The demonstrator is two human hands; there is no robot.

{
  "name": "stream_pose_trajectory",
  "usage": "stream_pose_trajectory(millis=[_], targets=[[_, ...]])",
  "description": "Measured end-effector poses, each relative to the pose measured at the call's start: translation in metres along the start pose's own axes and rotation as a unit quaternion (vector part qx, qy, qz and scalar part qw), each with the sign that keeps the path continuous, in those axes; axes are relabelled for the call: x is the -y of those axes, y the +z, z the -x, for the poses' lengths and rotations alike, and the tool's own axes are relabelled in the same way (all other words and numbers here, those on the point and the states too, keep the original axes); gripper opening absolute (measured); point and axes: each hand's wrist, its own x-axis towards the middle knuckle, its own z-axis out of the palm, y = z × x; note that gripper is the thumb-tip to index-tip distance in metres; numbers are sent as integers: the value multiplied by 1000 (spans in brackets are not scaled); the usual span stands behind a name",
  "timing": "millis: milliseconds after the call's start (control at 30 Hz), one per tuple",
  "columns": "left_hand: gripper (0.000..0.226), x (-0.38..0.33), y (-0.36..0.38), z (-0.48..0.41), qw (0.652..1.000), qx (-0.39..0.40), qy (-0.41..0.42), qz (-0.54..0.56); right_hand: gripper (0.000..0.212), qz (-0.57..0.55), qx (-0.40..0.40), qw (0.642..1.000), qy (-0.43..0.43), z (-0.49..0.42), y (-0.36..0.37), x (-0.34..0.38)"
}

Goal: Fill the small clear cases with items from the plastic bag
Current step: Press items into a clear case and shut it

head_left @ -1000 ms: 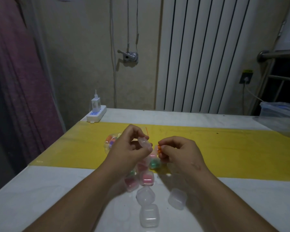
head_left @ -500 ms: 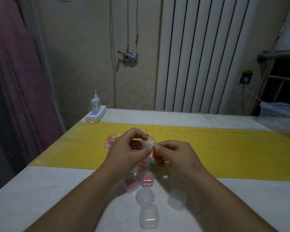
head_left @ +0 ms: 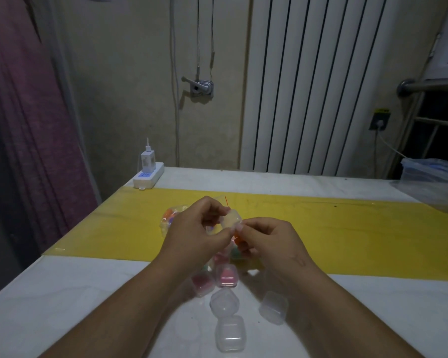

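Now the two hands have come together: a second ago they were apart, the right one holding something orange off to the side, and here the right hand (head_left: 267, 241) meets the left hand (head_left: 195, 233) at the small clear case (head_left: 230, 219). The left thumb and fingers pinch the case from the left side, held up above the table (head_left: 62, 301); the right fingertips (head_left: 239, 226) press at its near edge, and an orange item (head_left: 238, 241) shows just under them, tucked in the curled fingers. Probably the item is about to go in, or the lid is being pried. The plastic bag (head_left: 170, 219) lies behind the left hand on the yellow strip (head_left: 360, 228). Nearer, two filled pink cases (head_left: 226, 275) and three empty ones (head_left: 229, 333) wait, so the task looks partway done.
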Motion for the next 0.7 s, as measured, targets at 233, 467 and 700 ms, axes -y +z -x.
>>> stream_pose_trajectory(millis=[233, 467, 700], targets=[[31, -2, 1, 1, 999, -5, 23, -49, 16, 0, 9, 1000, -8, 0, 0, 1], [28, 0, 0, 1, 996, -1, 34, -77, 21, 58, -2, 998, -20, 0, 2, 0], [37, -1, 3, 1, 996, 14, 23, -85, 21, 86, -34, 996, -16, 0, 3, 0]])
